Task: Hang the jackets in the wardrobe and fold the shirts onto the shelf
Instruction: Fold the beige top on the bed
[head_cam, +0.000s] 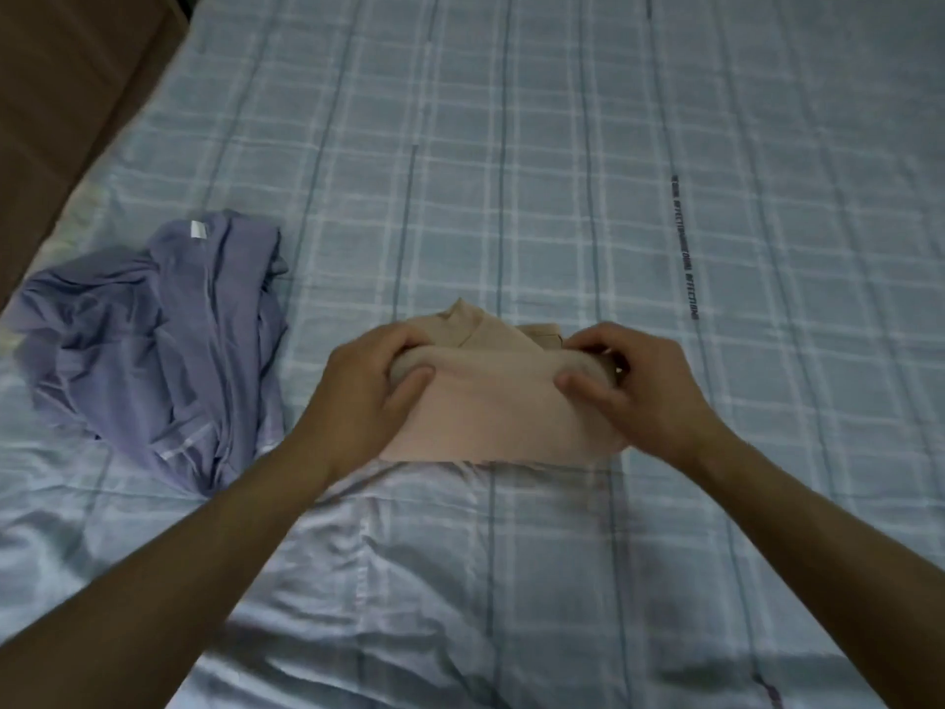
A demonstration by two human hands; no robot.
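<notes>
A pale pink shirt [491, 401] lies partly folded on the bed, a small rectangle with its collar end pointing away from me. My left hand [368, 396] grips its left edge, thumb on top and fingers curled under the fold. My right hand [629, 386] grips the right edge the same way. A crumpled lilac shirt [163, 345] with a white label lies unfolded to the left, apart from both hands.
The bed [562, 171] carries a light blue checked sheet, wrinkled near me. A brown floor or panel [56, 94] shows past the bed's left edge at the top left. No wardrobe or shelf is in view.
</notes>
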